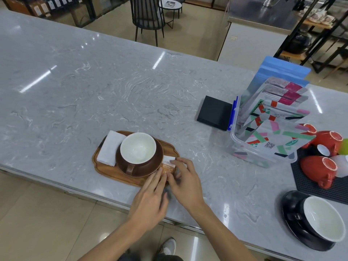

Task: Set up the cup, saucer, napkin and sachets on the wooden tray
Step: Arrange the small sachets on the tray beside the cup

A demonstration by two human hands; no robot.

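Orange and white, the sachets (168,164) lie at the right end of the wooden tray (105,171), low in the middle of the frame, and both hands meet over them. The right hand (185,182) comes in from the lower right, its fingers bent down onto the sachets' right edge and its thumb at their near edge, so that it pinches them. The left hand (150,200) reaches up from the bottom of the frame with fairly straight fingers, the fingertips (159,173) touching the near left corner of the sachets; motion blur makes it hard to tell whether they press or merely rest there.

Just left of the sachets, the brown saucer (157,161) sits on the tray with the brown cup (138,147) on it, white inside, upright, its handle pointing toward the bottom of the frame. The folded white napkin (110,147) lies at the tray's left end, touching the saucer's rim.

The tray rests near the front edge of a grey marble counter (94,87). To the right of centre a black box (214,113) lies beside a clear plastic tub (248,151) holding standing colourful pouches (278,136). At the right edge, red cups (318,167) sit upside down on a black mat (308,185). In the lower right corner stands a black cup (320,219) on a black saucer (293,227).
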